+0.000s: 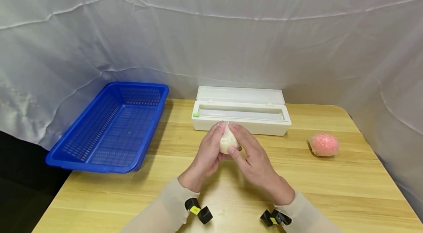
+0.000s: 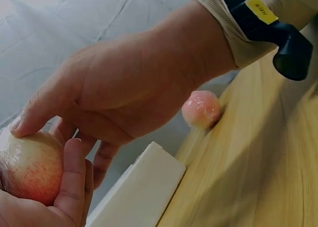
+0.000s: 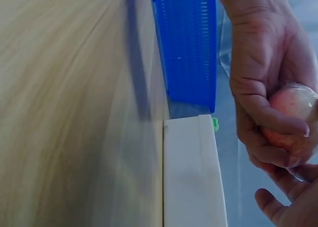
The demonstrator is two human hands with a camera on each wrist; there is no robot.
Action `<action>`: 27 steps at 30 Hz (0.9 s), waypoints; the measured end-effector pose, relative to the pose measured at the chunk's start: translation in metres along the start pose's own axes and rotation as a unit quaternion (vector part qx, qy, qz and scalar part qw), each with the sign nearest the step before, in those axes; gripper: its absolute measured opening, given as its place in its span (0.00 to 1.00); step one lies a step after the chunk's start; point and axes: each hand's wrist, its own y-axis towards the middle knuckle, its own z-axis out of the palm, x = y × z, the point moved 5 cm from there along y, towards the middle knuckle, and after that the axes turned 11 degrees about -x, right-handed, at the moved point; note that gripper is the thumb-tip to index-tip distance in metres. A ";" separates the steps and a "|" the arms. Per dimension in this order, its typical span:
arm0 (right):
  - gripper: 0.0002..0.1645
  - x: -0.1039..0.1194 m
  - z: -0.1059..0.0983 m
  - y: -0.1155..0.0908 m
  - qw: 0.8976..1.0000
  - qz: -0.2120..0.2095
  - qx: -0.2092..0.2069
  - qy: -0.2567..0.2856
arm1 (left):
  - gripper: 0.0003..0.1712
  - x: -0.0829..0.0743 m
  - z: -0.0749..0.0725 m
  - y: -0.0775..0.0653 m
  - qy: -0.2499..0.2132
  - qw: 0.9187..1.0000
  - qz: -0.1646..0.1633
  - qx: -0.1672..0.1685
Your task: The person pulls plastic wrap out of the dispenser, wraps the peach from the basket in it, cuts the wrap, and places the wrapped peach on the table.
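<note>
Both hands meet around a pale yellow and red peach (image 1: 228,141) wrapped in shiny clear film, held above the table before the white box. My left hand (image 1: 208,150) cups it from the left, its fingers curled round the red side in the right wrist view (image 3: 283,127). My right hand (image 1: 252,154) holds the opposite side, with the thumb pressed on the wrapped surface. In the left wrist view the peach (image 2: 35,167) shows red speckles between the two hands. Another pink peach (image 1: 324,144), also film-wrapped, lies on the table at the right.
Behind the hands stands a long white cling film dispenser (image 1: 241,126), lid raised, with a roll inside and a green slider (image 1: 196,115) at its left end. A blue plastic basket (image 1: 140,148) sits at the left on the wooden table (image 1: 330,189). Grey cloth (image 1: 231,49) hangs behind.
</note>
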 end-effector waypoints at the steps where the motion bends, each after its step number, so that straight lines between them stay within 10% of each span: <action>1: 0.32 0.000 0.000 0.000 1.000 0.009 -0.002 0.008 | 0.28 0.001 0.001 0.000 0.005 1.000 0.002 -0.001; 9: 0.31 -0.001 0.003 -0.004 0.992 0.118 -0.036 0.024 | 0.31 0.008 0.011 -0.010 0.111 0.993 0.049 -0.015; 16: 0.18 0.001 0.003 -0.009 0.990 0.069 -0.115 -0.045 | 0.28 0.011 0.014 -0.016 0.149 0.986 0.064 -0.042; 27: 0.27 0.008 0.001 -0.009 0.978 -0.054 -0.177 -0.098 | 0.27 0.009 0.015 -0.018 0.163 0.982 0.073 -0.057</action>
